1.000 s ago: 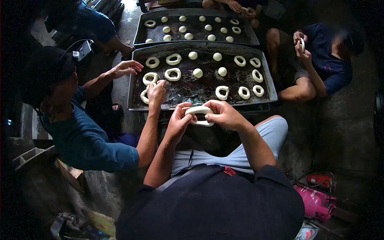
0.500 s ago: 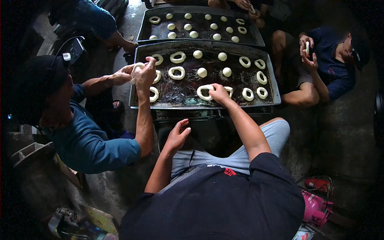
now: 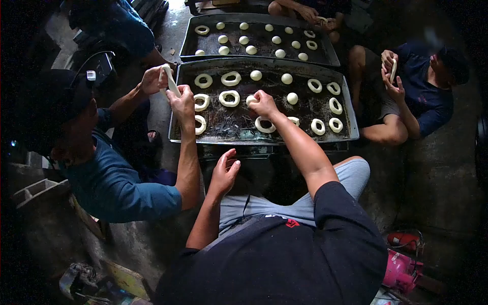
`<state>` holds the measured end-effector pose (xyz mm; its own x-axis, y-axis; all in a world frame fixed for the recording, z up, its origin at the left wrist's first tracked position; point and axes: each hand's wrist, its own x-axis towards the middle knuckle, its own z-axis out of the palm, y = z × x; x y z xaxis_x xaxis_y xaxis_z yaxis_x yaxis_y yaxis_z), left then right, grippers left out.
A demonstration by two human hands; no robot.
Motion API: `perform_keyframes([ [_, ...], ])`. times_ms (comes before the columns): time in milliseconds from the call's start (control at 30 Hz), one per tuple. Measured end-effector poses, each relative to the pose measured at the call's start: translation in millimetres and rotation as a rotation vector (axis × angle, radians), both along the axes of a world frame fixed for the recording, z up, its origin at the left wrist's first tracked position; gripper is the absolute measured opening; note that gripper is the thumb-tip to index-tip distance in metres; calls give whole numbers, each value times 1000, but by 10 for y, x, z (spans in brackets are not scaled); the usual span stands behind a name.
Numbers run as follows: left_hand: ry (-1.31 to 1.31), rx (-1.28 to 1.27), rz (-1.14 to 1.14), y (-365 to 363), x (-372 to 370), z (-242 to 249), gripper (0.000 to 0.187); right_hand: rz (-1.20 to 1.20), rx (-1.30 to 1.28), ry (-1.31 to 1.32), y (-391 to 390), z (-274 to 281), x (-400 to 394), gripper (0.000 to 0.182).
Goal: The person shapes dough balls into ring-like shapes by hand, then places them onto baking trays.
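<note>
My right hand (image 3: 264,104) reaches over the near baking tray (image 3: 264,143), its fingers closed on a dough ball (image 3: 250,99). Just below that hand lies a dough ring (image 3: 257,125), with another dough ring (image 3: 294,120) partly hidden behind my forearm. To the right of my hand sits a loose dough ball (image 3: 292,98); two more balls rest farther back. My left hand (image 3: 224,173) hovers in front of the tray over my lap, fingers apart and holding nothing.
At left, a co-worker's hands (image 3: 175,96) stretch a dough ring (image 3: 171,80) over the tray's edge. A second tray (image 3: 333,56) of balls and rings stands behind. At right, another person (image 3: 424,89) shapes dough. A pink gas cylinder (image 3: 399,269) stands low right.
My right hand has let go of the dough ring, now lying on the tray, and moved back and left onto a dough ball. The co-worker at left has stretched their ring longer.
</note>
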<state>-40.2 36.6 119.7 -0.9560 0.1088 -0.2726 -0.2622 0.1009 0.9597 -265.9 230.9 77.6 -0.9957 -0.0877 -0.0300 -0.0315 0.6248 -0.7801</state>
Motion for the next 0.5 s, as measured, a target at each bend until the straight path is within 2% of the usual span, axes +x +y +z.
perform_keyframes([
  [67, 1, 105, 115, 74, -17, 67, 51, 209, -127, -49, -51, 391, 414, 33],
  [167, 107, 271, 116, 127, -56, 211, 51, 474, -249, -103, -18, 937, 1171, 29],
  [233, 105, 341, 69, 146, -90, 325, 49, 524, -353, -38, 66, 1130, 1513, 27],
  [267, 116, 374, -3, 158, -101, 414, 46, 450, -487, -157, 96, 1238, 1641, 28],
  [333, 152, 412, -112, 181, -95, 592, 39, 433, -496, -132, 193, 1472, 1753, 28],
  [433, 287, 376, -192, 231, -56, 820, 42, 464, -500, -39, 275, 1636, 1850, 29],
  [500, 349, 302, -177, 236, -31, 923, 37, 530, -333, 135, 256, 1777, 1936, 31],
])
